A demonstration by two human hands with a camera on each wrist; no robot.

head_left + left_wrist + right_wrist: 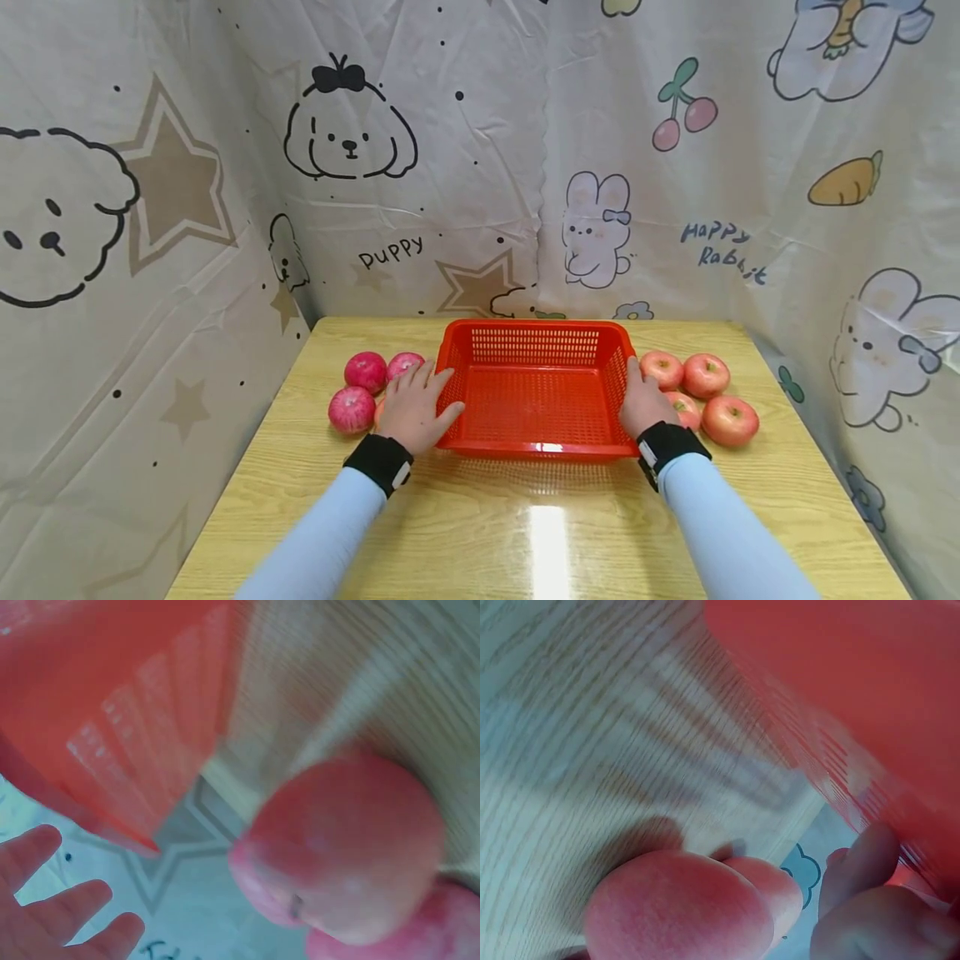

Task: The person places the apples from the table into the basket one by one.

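Backdrop (480, 158): hung behind the table and along both sides; pale, creased, printed with puppies, rabbits, stars, cherries and lettering.
Table (465, 533): finished in light wood grain; marked by a bright reflection toward the near side.
Red basket (532, 408): set upright on the far half of the table, between two groups of apples; rectangular, slotted along the walls, opening upward; flanked at each short side by a hand.
Sleeves (307, 533): light blue; extended from the near side toward the basket.
Left hand (416, 408): placed at the left rim, back upward; straight and spread at the fingers, not curled round the rim; cannot tell firm contact from the head view.
Right hand (647, 407): placed at the right rim; bent at the fingers against the outer wall, gripping the basket; hidden at the thumb in the right wrist view.
Wristbands (378, 462): black; fastened round both wrists.
Left apples (352, 409): grouped just left of the basket, four visible; mostly deep pink; partly covered by the left hand.
Right apples (731, 420): grouped just right of the basket, four visible; paler red; located beside the right hand.
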